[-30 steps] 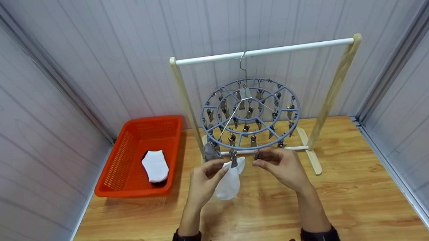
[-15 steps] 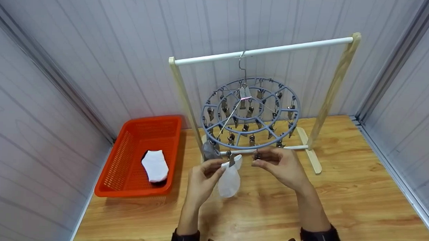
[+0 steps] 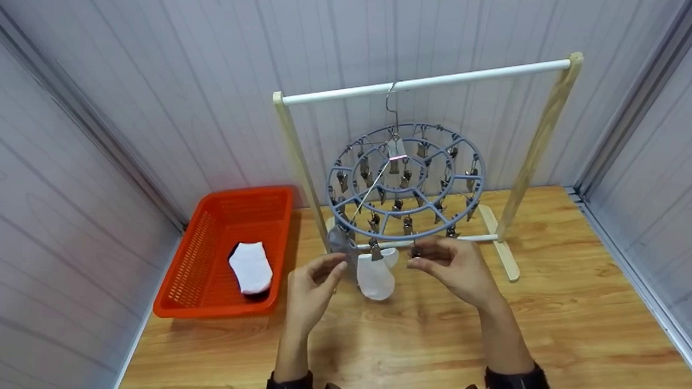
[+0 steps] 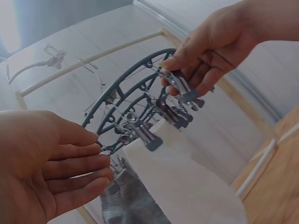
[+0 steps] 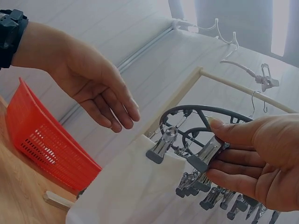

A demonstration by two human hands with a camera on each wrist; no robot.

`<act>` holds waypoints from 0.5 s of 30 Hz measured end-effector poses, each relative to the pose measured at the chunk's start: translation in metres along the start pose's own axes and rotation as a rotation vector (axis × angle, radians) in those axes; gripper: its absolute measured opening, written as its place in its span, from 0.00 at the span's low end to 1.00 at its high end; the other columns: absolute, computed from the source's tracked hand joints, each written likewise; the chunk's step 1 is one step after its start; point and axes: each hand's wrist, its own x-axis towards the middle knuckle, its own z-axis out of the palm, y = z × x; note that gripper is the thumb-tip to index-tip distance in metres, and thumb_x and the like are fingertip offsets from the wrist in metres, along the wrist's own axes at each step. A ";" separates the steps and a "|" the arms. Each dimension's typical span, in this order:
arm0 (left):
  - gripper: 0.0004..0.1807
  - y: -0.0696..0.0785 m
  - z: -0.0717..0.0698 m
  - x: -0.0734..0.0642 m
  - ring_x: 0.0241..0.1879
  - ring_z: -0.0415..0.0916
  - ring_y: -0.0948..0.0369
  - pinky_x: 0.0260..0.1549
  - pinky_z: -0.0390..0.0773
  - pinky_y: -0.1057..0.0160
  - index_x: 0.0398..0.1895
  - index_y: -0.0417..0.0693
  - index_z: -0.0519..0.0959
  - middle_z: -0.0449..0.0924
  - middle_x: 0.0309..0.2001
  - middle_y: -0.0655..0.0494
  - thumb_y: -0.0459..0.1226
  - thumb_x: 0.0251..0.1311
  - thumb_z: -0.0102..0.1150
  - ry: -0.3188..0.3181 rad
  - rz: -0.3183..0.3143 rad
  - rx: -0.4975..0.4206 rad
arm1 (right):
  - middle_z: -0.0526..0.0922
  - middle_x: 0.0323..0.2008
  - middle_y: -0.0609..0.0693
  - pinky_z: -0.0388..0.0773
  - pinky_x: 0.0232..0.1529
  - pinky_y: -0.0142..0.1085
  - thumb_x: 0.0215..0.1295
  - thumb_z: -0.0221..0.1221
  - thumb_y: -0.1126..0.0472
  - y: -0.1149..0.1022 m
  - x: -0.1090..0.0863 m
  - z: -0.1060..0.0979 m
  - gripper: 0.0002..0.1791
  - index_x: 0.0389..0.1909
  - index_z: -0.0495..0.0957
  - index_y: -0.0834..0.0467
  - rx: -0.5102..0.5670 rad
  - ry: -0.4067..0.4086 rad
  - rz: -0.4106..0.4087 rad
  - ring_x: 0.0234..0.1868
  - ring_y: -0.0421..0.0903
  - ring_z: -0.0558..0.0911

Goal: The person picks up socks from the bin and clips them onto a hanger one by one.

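Note:
A white sock (image 3: 376, 278) hangs from a metal clip (image 3: 375, 251) at the front of the round grey-blue drying rack (image 3: 388, 235). My left hand (image 3: 312, 294) is just left of it, fingers relaxed and holding nothing; the left wrist view shows a gap between that hand (image 4: 60, 168) and the white sock (image 4: 187, 179). My right hand (image 3: 457, 270) pinches another metal clip (image 5: 205, 151) between thumb and fingers, with no cloth in that clip. Behind my left fingertips, a grey sock (image 4: 131, 198) hangs from the rack, partly hidden by the white one.
An orange basket (image 3: 163, 306) stands at the left, with a white sock (image 3: 251, 269) and something dark under it. The rack hangs by a hook from the white bar (image 3: 471, 78) of a wooden-legged stand (image 3: 540, 144). Several clips dangle around the rings. Walls rise on the sides and back.
My left hand has let go of the white sock and drawn back to the left. The sock now swings freely from its clip. My right hand has stayed on its clip.

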 end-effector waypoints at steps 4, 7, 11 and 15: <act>0.11 0.000 -0.009 -0.001 0.43 0.87 0.59 0.46 0.86 0.56 0.50 0.45 0.90 0.91 0.44 0.55 0.40 0.70 0.71 0.032 -0.009 0.001 | 0.90 0.44 0.56 0.87 0.46 0.39 0.66 0.74 0.60 0.000 0.000 0.000 0.14 0.50 0.88 0.59 -0.006 0.001 -0.004 0.44 0.50 0.91; 0.12 -0.001 -0.016 0.000 0.45 0.88 0.59 0.50 0.85 0.55 0.50 0.44 0.90 0.91 0.44 0.56 0.40 0.70 0.70 0.050 -0.005 -0.001 | 0.90 0.43 0.55 0.87 0.46 0.39 0.66 0.74 0.59 0.000 0.001 0.000 0.13 0.49 0.88 0.59 -0.004 0.002 -0.010 0.43 0.50 0.91; 0.12 0.000 -0.023 0.000 0.46 0.88 0.59 0.51 0.85 0.57 0.51 0.42 0.89 0.91 0.45 0.54 0.39 0.71 0.70 0.070 -0.015 -0.007 | 0.90 0.44 0.57 0.87 0.46 0.38 0.66 0.73 0.60 0.000 0.001 0.000 0.14 0.50 0.88 0.60 -0.008 0.005 -0.011 0.43 0.49 0.91; 0.12 0.001 -0.028 0.000 0.47 0.87 0.59 0.52 0.84 0.59 0.52 0.42 0.89 0.90 0.47 0.51 0.38 0.72 0.68 0.074 -0.019 -0.012 | 0.90 0.44 0.58 0.87 0.47 0.38 0.67 0.73 0.60 0.000 0.000 0.000 0.14 0.51 0.88 0.60 -0.006 0.003 -0.005 0.44 0.49 0.91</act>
